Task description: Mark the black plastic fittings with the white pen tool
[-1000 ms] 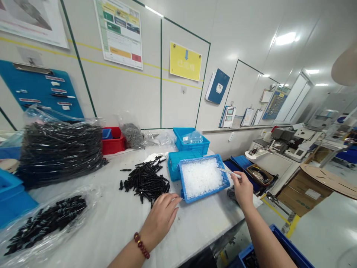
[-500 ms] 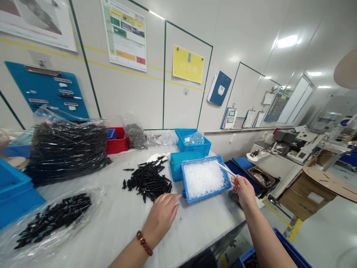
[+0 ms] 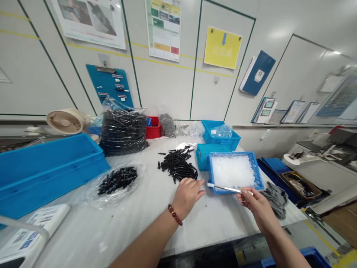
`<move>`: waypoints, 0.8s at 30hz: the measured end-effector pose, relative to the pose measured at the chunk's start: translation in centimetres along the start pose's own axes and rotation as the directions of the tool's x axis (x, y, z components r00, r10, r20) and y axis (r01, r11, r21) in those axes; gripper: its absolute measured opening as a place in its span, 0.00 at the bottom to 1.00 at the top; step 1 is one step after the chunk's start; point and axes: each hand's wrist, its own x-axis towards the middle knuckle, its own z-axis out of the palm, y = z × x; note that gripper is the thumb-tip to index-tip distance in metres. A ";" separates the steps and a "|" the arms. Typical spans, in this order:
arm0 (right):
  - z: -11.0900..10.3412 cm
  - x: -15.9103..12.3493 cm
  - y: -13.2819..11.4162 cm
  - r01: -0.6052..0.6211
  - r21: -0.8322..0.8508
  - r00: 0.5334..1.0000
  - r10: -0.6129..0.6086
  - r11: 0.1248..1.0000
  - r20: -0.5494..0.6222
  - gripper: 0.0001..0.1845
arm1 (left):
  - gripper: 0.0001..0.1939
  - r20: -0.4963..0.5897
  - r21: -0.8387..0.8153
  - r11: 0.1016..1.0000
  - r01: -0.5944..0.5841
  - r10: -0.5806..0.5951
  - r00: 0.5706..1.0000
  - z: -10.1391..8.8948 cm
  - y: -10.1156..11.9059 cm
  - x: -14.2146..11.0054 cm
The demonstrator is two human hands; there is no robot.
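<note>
No legible text, characters on yellow rectangular paper sign (image 3: 222,47) blurred beneath blue arrow (image 3: 223,39), white labels (image 3: 117,76) on blue wall-hung clipboard (image 3: 109,87) too small to read

Your white workbench (image 3: 217,223), holding loose black plastic parts (image 3: 177,165), a blue tray of white pellets (image 3: 232,171), a large bag of black parts (image 3: 123,132), a smaller open bag of black parts (image 3: 117,180), a long blue crate (image 3: 47,171), a red bin (image 3: 153,131)

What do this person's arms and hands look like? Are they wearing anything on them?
Both arms are bare, with no sleeves or gloves in view. The left hand has a bracelet of round dark red beads at the wrist. The right hand and its wrist show no jewellery.
</note>
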 end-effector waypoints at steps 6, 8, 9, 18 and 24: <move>0.9 -0.5 0.1 0.167 -0.249 0.984 -0.146 0.954 0.098 0.25 | 0.16 0.029 -0.036 0.998 -0.059 0.060 0.998 0.1 -0.1 0.0; 1.1 -0.6 0.0 0.261 -0.358 0.965 -0.239 0.896 0.104 0.24 | 0.18 0.023 -0.073 0.994 -0.079 0.081 0.996 0.2 0.0 0.0; 1.2 -0.7 -0.1 0.305 -0.419 0.952 -0.287 0.855 0.108 0.24 | 0.17 0.021 -0.092 0.992 -0.086 0.089 0.996 0.2 0.0 0.0; 2.9 -1.6 0.8 0.536 -0.577 0.831 -0.505 0.616 0.234 0.18 | 0.12 0.065 -0.150 0.976 -0.155 0.166 0.984 0.2 1.0 -0.2; 4.3 -1.7 2.2 0.607 -0.585 0.772 -0.572 0.537 0.275 0.17 | 0.11 0.039 -0.148 0.975 -0.166 0.173 0.984 0.2 1.6 -0.4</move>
